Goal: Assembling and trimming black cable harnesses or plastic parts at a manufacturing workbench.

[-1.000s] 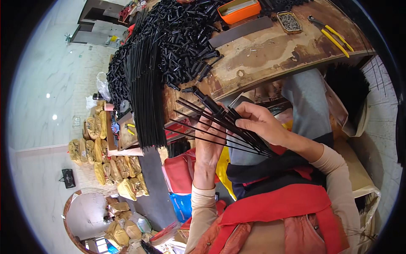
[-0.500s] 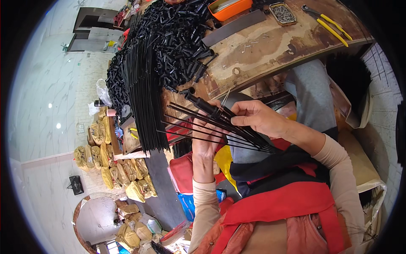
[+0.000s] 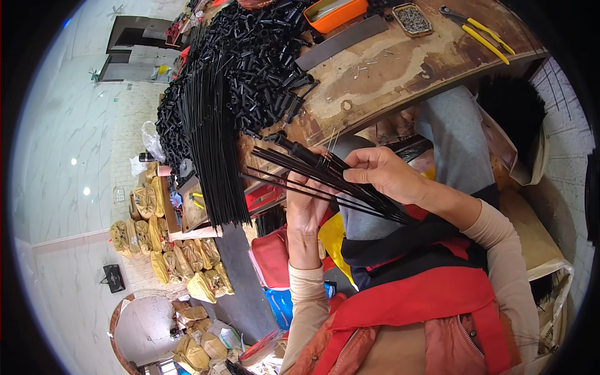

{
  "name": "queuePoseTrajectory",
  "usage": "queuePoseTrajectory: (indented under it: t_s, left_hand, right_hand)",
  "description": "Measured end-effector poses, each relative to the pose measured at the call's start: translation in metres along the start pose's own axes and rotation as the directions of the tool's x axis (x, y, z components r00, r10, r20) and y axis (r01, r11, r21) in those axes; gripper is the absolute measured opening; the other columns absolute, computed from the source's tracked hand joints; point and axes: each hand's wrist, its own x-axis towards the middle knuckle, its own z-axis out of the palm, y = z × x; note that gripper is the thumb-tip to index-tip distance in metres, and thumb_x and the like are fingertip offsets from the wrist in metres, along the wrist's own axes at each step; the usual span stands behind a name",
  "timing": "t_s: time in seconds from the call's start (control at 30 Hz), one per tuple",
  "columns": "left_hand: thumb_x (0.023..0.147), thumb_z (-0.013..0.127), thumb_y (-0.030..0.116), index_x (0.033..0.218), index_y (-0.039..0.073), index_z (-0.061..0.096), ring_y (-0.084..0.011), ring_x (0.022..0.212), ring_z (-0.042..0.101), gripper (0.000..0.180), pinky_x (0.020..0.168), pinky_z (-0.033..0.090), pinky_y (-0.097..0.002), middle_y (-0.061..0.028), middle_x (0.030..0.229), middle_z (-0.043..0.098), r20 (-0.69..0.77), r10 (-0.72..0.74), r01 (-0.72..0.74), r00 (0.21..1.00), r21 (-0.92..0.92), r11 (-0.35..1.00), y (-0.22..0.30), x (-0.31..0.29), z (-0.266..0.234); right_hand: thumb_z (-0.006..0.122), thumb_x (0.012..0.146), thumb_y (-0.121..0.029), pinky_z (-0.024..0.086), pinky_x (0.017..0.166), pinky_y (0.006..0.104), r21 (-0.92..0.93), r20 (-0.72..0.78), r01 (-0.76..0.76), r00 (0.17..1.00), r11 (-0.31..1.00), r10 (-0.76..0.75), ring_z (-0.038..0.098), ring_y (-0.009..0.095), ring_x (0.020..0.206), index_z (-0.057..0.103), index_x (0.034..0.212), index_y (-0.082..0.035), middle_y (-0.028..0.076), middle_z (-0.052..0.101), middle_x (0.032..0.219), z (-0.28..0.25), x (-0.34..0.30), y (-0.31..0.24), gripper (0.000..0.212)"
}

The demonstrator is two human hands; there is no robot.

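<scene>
My left hand [image 3: 305, 203] is closed from underneath around a black tubular fitting [image 3: 294, 148] and a bunch of thin black rods [image 3: 350, 190]. The rods slant from the table's edge down toward my lap. A few of them fan apart at their left ends, below the main bunch. At the fitting's right end, fine pale wires [image 3: 333, 140] stick upward. My right hand [image 3: 390, 178] pinches at the rods beside the fitting, thumb against fingertips. Exactly which rod or wire it grips is hidden.
Black tubular parts [image 3: 262, 75] lie heaped on the wooden table [image 3: 337, 106], with long black rods [image 3: 212, 150] hanging over its edge. Further right are a flat dark bar [image 3: 344, 42], an orange bin [image 3: 337, 15], a tray of small metal pieces [image 3: 412, 20] and yellow-handled pliers [image 3: 484, 39].
The rods' left ends have drawn closer together, with fewer splayed apart below the bunch. The pale wires lean a little differently. Both hands stay almost in place.
</scene>
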Motion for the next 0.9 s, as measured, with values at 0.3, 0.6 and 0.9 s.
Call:
queuePoseTrajectory:
  t_s: [0.3, 0.6, 0.9]
  left_hand:
    - [0.082, 0.074, 0.009, 0.127, -0.001, 0.048, -0.0225, 0.097, 0.064, 0.053, 0.084, 0.057, -0.0333, -0.0122, 0.113, 0.058, 0.117, -0.024, 0.024, 0.993, -0.002, 1.000, -0.003, 0.007, -0.016]
    - [0.097, 0.059, 0.033, 0.132, 0.006, 0.048, -0.0193, 0.108, 0.059, 0.046, 0.090, 0.052, -0.0332, -0.0066, 0.115, 0.061, -0.084, 0.001, -0.016, 0.996, -0.173, 0.985, -0.041, 0.023, -0.016]
    - [0.083, 0.072, -0.005, 0.107, -0.003, 0.058, -0.0177, 0.091, 0.067, 0.028, 0.084, 0.053, -0.0286, -0.0121, 0.100, 0.069, -0.261, 0.293, -0.160, 0.920, 0.433, 0.887, -0.009, 0.009, 0.052]
  right_hand:
    - [0.066, 0.090, -0.004, 0.052, 0.080, 0.0234, 0.179, 0.105, -0.203, 0.977, 0.963, 0.186, 0.067, 0.013, 0.089, 0.065, 0.105, 0.002, 0.006, 0.069, 0.096, -0.011, 0.005, -0.004, 0.016]
    - [0.068, 0.089, -0.005, 0.050, 0.082, 0.0238, 0.054, -0.171, 0.137, 0.977, 0.989, -0.126, 0.064, 0.010, 0.088, 0.067, 0.104, 0.003, 0.005, 0.069, 0.098, 0.007, 0.003, 0.000, 0.017]
    - [0.067, 0.090, -0.004, 0.046, 0.087, 0.0225, -0.182, -0.317, 0.312, 0.879, 0.933, -0.356, 0.059, 0.007, 0.093, 0.065, 0.101, 0.000, 0.001, 0.065, 0.098, 0.028, -0.002, 0.013, 0.012]
